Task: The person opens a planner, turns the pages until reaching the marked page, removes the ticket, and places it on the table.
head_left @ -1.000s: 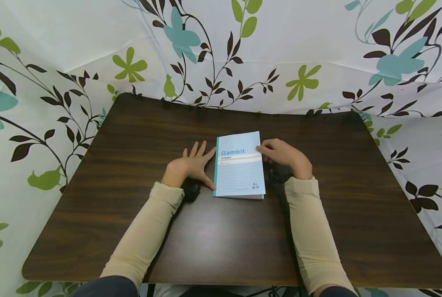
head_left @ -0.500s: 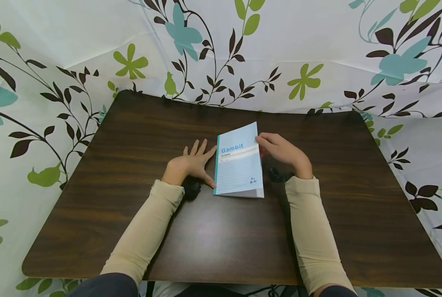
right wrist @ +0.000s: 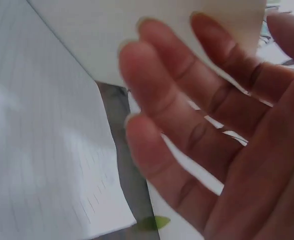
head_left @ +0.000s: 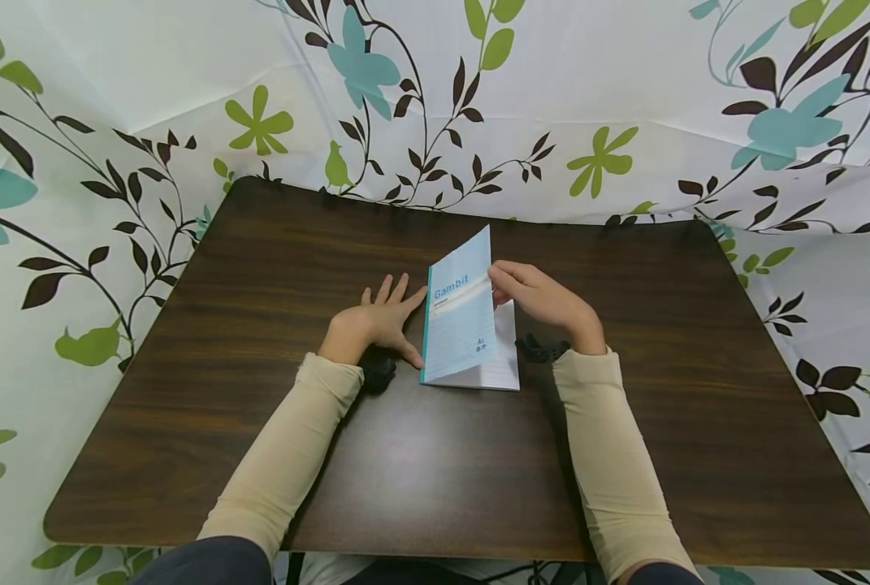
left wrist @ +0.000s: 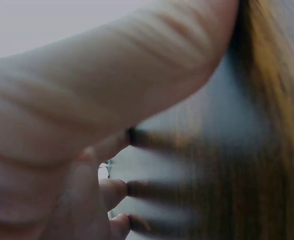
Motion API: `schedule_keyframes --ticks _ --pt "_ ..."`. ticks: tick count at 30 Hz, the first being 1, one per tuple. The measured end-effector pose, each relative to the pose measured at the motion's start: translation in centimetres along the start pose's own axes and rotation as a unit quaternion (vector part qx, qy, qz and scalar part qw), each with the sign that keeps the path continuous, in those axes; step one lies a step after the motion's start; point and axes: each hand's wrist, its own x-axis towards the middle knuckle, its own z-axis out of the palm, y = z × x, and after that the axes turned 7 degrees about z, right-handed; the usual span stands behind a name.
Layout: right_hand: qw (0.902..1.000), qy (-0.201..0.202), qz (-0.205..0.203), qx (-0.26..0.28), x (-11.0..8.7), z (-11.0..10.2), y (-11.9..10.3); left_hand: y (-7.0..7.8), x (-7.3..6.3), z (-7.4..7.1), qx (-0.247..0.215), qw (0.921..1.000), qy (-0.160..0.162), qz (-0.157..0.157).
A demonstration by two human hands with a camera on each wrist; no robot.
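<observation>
A light-blue notebook (head_left: 452, 325) marked "Gambit", with a teal spine, lies at mid-table, its front cover raised at the right. My left hand (head_left: 372, 327) rests on the table with fingers spread, thumb and index fingertips right at the spine. The right hand (head_left: 547, 302) pinches the cover's right edge, thumb on the printed side and fingers underneath. From the right wrist, the cover's pale inner side (right wrist: 94, 35) shows behind the fingers (right wrist: 162, 100), beside a ruled white page (right wrist: 42, 135). The left wrist view shows the left thumb (left wrist: 112, 75) close up, with the notebook out of sight.
The dark wood-grain table (head_left: 259, 455) extends around the notebook. Behind it hangs a white curtain (head_left: 537, 73) printed with leaves and flowers. A black device sits at each wrist, the left one (head_left: 378, 374) near the tabletop.
The right hand has lifted the notebook's front cover and swung it leftward, uncovering the white page beneath. The left hand has stayed at the spine.
</observation>
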Motion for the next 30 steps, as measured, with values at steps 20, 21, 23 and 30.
schedule_keyframes --ticks 20,21,23,30 --pt "0.9966 -0.065 -0.050 -0.007 1.4 3.1 -1.9 1.0 -2.1 -3.3 -0.119 0.9771 0.152 0.090" --pt "0.9965 -0.066 -0.050 -0.013 1.4 3.2 -2.1 1.2 -2.2 -3.5 -0.130 0.9745 0.153 0.100" --pt "0.9957 -0.069 -0.054 -0.028 1.6 3.5 -2.3 1.6 -2.5 -3.6 -0.148 0.9706 0.151 0.116" --pt "0.9922 -0.085 -0.067 -0.062 2.0 4.6 -2.5 2.4 -3.3 -3.5 -0.169 0.9691 0.121 0.133"
